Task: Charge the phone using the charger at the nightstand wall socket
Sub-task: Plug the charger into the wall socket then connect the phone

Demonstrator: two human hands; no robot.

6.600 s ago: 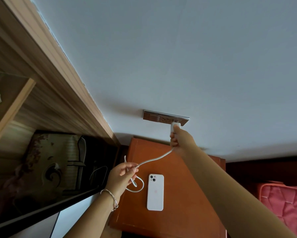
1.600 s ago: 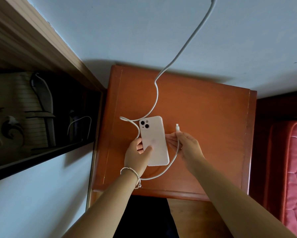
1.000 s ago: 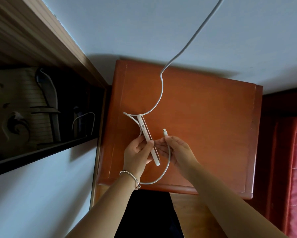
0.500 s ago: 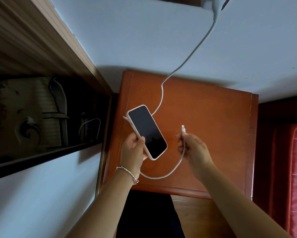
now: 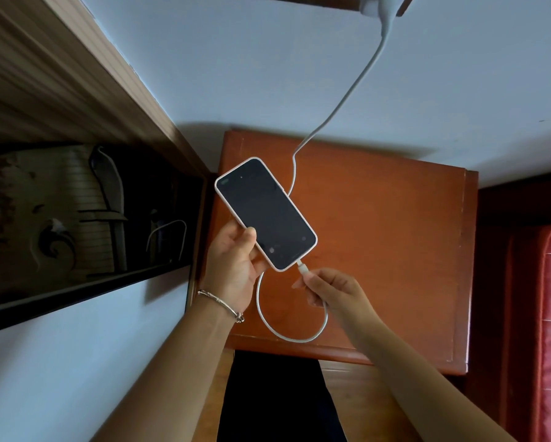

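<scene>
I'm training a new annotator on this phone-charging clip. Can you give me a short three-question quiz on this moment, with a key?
1. Multiple choice: which hand holds the phone? A) the left hand; B) the right hand; C) neither.
2. True or false: the phone's screen is lit.
3. Fill in: the right hand pinches the white cable by its ______, right at the phone's bottom edge.

Key: 1 A. 2 False: the screen is dark. 3 connector.
</scene>
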